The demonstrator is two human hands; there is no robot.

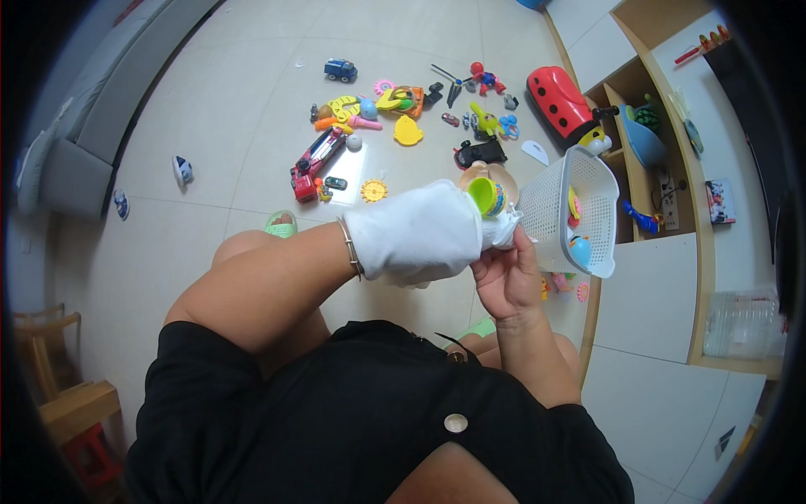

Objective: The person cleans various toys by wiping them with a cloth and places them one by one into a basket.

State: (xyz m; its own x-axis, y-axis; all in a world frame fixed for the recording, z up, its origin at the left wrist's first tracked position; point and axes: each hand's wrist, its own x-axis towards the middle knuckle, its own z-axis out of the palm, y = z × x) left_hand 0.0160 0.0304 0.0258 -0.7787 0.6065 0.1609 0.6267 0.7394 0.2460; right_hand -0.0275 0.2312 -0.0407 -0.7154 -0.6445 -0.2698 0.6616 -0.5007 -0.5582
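A white cloth, perhaps a small garment, is pulled over my left hand, so the fingers are hidden. It reaches back to my left wrist, which wears a metal bangle. At the cloth's bunched far end, my right hand pinches the white fabric between thumb and fingers. A lime-green toy cup with a patterned side shows just beyond the cloth; whether it is held or on the floor, I cannot tell. Behind it lies a peach-coloured plastic toy piece.
A white perforated basket holding a few toys stands right of my hands. Beyond are a red ladybird toy case, a toy fire truck, a black toy car and several scattered toys. A cabinet borders the right; a grey sofa stands left.
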